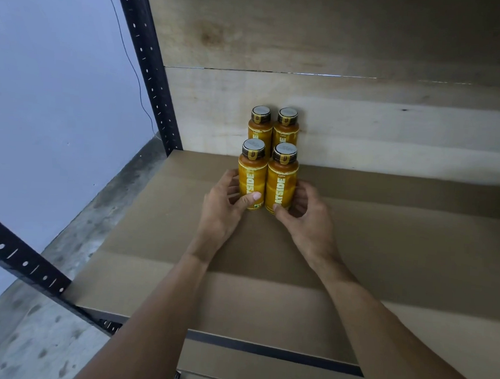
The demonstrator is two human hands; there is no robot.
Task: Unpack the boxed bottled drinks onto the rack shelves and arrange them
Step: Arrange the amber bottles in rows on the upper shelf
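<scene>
Several yellow bottles with dark caps stand upright in a tight two-by-two block on the brown rack shelf (387, 243), near the wooden back wall. My left hand (226, 208) curls around the front left bottle (251, 174), thumb on its label. My right hand (309, 217) curls around the front right bottle (282, 179), thumb at its base. The back left bottle (260, 125) and the back right bottle (286, 126) stand behind them against the wall, partly hidden. The box is not in view.
A black perforated upright post (146, 60) stands at the shelf's back left corner, and a black beam (21, 262) runs along the left edge. The wooden shelf above (342, 30) overhangs. Grey concrete floor (25, 336) lies to the left.
</scene>
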